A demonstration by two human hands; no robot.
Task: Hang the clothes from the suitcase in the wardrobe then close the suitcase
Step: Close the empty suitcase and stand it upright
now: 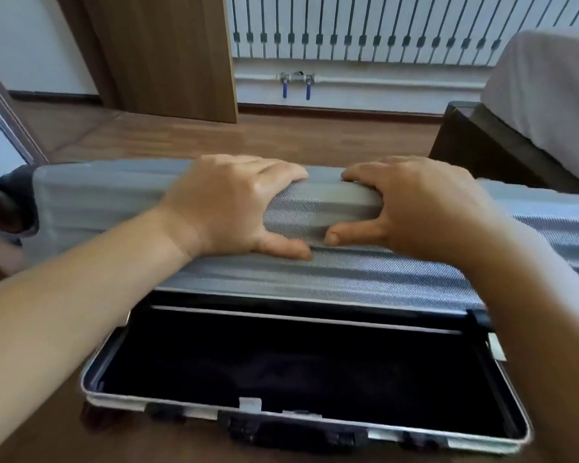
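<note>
A silver ribbed hard-shell suitcase lies on the floor in front of me. Its lid stands partly raised, tilted over the lower shell, whose dark lined inside holds no clothes that I can see. My left hand grips the lid's top edge, fingers over the far side and thumb on the near face. My right hand holds the same edge just to its right, in the same grip. The thumbs nearly touch. A black handle and latches sit on the shell's near rim.
A wooden wardrobe panel stands at the back left on the wood floor. A white radiator with blue-handled valves runs along the far wall. A bed with grey cover is at the right. The suitcase's black wheels show at left.
</note>
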